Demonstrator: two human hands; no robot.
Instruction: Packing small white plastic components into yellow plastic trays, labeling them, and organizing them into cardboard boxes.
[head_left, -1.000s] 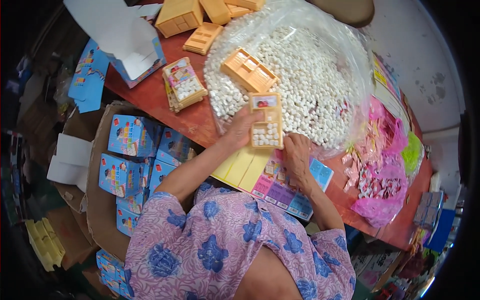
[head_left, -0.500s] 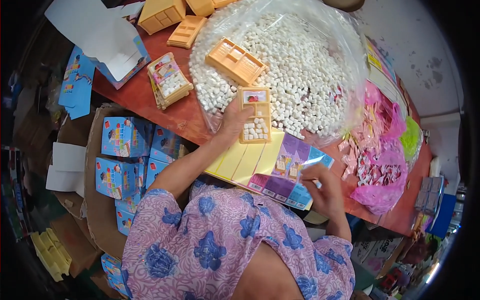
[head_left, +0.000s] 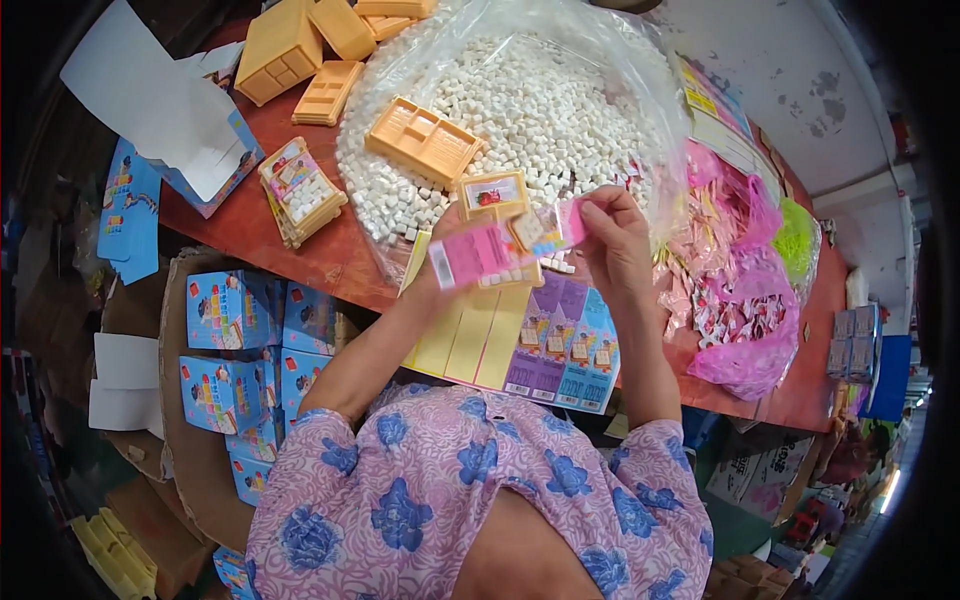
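Observation:
My left hand (head_left: 443, 226) is closed on a small orange-yellow compartment tray (head_left: 521, 185) that carries a clear-windowed packet with a red print and some white cubes. Across the tray lies a pink printed card strip (head_left: 475, 252), which covers its middle and much of my left hand's fingers. My right hand (head_left: 622, 235) pinches the strip's right end between thumb and fingers. Below both hands, a fanned set of card strips (head_left: 470, 335) in yellow, purple and blue rests at the table's near edge.
Behind the hands spreads a clear plastic bag (head_left: 680, 130) of small white cubes, with an empty orange tray (head_left: 425, 138) on it. Filled trays (head_left: 300, 195) stand stacked to the left. Pink bags (head_left: 745, 360) of small packets lie right. A carton (head_left: 190, 440) holds blue boxes (head_left: 235, 308).
My right hand has risen from the card strips to the tray, bringing a pink strip over it. My left hand still holds the tray. The view has shifted slightly.

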